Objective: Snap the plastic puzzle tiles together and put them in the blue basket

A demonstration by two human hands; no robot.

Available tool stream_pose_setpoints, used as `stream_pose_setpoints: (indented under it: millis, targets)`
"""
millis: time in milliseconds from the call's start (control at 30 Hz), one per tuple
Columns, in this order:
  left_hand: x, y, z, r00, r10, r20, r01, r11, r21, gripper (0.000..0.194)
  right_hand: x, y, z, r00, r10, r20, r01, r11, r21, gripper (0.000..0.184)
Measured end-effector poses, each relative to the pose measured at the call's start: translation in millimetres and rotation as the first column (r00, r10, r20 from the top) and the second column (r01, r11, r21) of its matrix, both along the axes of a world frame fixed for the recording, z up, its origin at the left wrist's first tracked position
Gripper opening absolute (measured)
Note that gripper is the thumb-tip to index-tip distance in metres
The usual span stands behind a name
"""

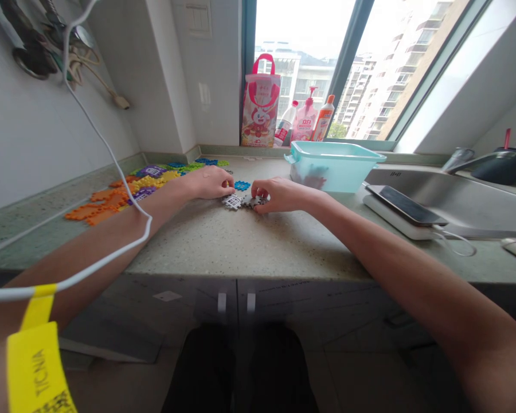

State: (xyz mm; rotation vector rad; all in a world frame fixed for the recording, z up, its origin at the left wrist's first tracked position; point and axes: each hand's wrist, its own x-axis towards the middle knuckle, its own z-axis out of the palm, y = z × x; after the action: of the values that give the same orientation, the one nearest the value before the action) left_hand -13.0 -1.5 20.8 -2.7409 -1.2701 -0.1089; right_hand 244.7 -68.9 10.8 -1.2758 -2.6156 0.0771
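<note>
Yellow tag (35, 364) hanging nearest; left of tub (355, 171), right hand (278, 194) pinching grey piece (247, 202), seemingly positioning it, next move needing edge alignment; left hand (210, 181) curling, hold unclear.

The pink pump bottle (304, 121) reads "立白"; yellow tag (31, 361), apparently "TICNA".

Bare left forearm (167, 198) and bare right forearm (382, 258) reach over the speckled grey stone counter (223, 246); left hand (210, 181), fingers curled, low over the counter; right hand (281, 195), thumb and fingers bent pinch-like, likewise; dark-clothed legs (279, 367) below its edge.
</note>
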Motion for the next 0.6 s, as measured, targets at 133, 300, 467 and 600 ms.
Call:
stream_pose_setpoints:
  millis: [133,300,467,600]
  targets:
    - [2,-2,-0.4,0.999,-0.034,0.013,0.035,0.999,-0.003,0.033,1,0,0.7,1.000,0.010,-0.016,-0.010,1.000,-0.015,0.030]
    - [7,-5,-0.6,0.998,-0.056,-0.036,0.057,0.998,0.035,0.036,1,1,0.1,1.000,0.000,0.013,0.000,1.000,-0.006,0.035]
    - [11,-14,4.5,0.992,-0.041,-0.119,0.045,0.999,0.027,0.043,0,-1,2.0,0.999,-0.003,0.040,0.003,1.000,-0.004,0.037]
    - [13,-19,7.4,0.988,-0.025,-0.153,0.027,1.000,0.015,0.044,0,-3,3.4,0.999,-0.007,0.052,0.008,1.000,-0.003,0.038]
